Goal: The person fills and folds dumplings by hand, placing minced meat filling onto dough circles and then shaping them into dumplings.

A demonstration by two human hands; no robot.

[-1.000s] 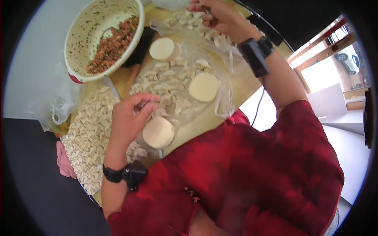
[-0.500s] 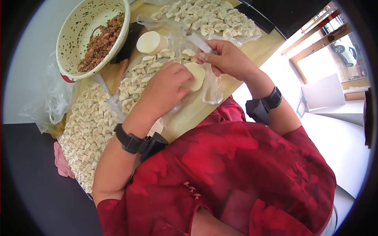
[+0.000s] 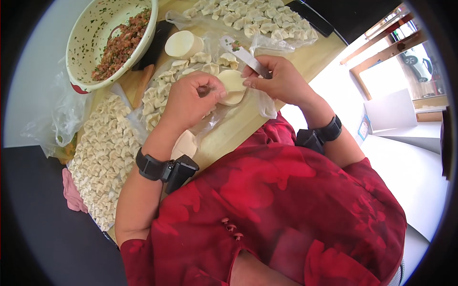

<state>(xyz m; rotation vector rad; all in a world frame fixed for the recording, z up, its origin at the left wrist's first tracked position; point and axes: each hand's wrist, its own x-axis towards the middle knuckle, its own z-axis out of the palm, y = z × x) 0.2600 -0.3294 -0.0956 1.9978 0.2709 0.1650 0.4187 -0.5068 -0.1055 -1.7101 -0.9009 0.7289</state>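
Note:
A round dumpling wrapper [image 3: 233, 82] lies between my hands, with a second pale disc edge showing beneath it. My left hand [image 3: 191, 97] pinches its left edge between thumb and fingertips. In my right hand [image 3: 276, 78] is a flat spreader [image 3: 248, 58], its blade pointing up and left with a bit of filling on the tip. The right fingertips also reach the wrapper's right edge. Folded dumplings [image 3: 162, 93] crowd the board just beyond my left hand. A stack of wrappers [image 3: 183, 45] stands behind them.
At the upper left, a large white bowl [image 3: 76, 57] holds meat filling [image 3: 121, 47]. More dumplings [image 3: 102, 148] cover the left side, and others [image 3: 257, 19] fill the back. Pale dough [image 3: 185, 145] lies by my left wrist. Crumpled plastic bags [image 3: 64, 107] are at the left.
My left hand has drawn back slightly from covering the wrapper and now pinches its edge. My right hand has lowered toward the wrapper, with the spreader now angled up and left.

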